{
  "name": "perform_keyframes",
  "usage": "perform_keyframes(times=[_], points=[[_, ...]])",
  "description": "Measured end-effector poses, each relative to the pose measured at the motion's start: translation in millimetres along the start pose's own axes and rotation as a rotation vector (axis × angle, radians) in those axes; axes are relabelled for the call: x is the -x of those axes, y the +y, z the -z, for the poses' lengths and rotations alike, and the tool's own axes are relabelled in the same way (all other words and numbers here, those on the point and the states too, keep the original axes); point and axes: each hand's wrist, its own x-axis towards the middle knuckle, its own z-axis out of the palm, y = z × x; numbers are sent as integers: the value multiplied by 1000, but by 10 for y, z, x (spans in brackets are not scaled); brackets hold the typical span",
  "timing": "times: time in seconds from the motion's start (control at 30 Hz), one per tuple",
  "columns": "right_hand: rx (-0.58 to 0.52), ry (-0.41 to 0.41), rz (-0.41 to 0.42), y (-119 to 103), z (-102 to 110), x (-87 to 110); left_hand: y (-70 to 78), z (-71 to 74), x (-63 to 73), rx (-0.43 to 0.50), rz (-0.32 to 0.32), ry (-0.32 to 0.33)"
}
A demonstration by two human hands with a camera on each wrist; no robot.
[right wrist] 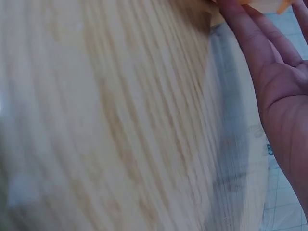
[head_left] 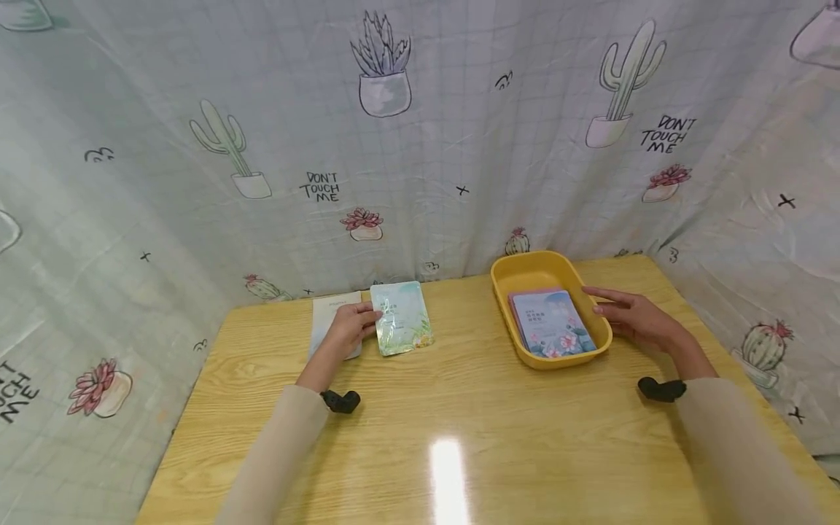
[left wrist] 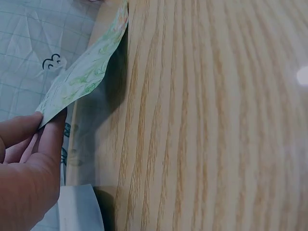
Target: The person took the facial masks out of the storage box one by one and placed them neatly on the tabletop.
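Free passage lies between the green packet (head_left: 402, 321) and yellow bin (head_left: 534, 274), the curtain (head_left: 446, 138) blocking behind.

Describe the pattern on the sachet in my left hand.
The sachet is pale blue-green with green leaves and a yellowish flower; the head view shows it best.

In the head view, the left hand (head_left: 346, 328), toward eight o'clock, pinches with its fingertips (left wrist: 34, 120) — the right hand (head_left: 642, 319), near three, has fingers (head_left: 609, 294) extended.
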Motion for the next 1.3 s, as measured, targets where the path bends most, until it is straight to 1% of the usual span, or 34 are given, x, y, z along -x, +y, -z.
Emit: perform_keyframes(times=[0.07,0.13,0.2,0.23,0.3,0.4,0.5,0.6,0.77,0.83,0.9,0.97,1.07,1.17,1.3], points=[[-11,2,-1,14,-13,-3,-1,12,-22,-45,-4,-4],[-22,2,-3,17,-21,-4,-1,18,-48,-68,-6,6],[-36,-1,-3,16,-24,-7,-11,19,-65,-77,-5,31],[-35,-3,-3,13,-22,-9,-18,21,-74,-72,5,43],[-32,-9,0,7,-17,-8,-44,30,-82,-66,15,52],[-42,-16,13,9,-2,1,-85,50,-90,-67,26,37],[-54,-18,28,11,10,7,-83,69,-86,-85,34,18],[-55,-19,34,14,16,5,-55,94,-85,-135,19,17],[-49,-14,30,18,16,6,-6,142,-134,-197,-21,16],[-48,-9,20,14,15,11,16,163,-166,-214,-13,3],[-48,-2,9,10,12,14,33,186,-199,-218,11,-10],[-46,3,1,6,8,13,45,213,-229,-214,40,-21],[-48,7,0,9,8,4,45,259,-265,-180,77,-28],[-60,-2,4,19,11,-10,41,304,-274,-186,87,-30],[-69,-9,3,22,16,-20,52,328,-272,-209,85,-8]])
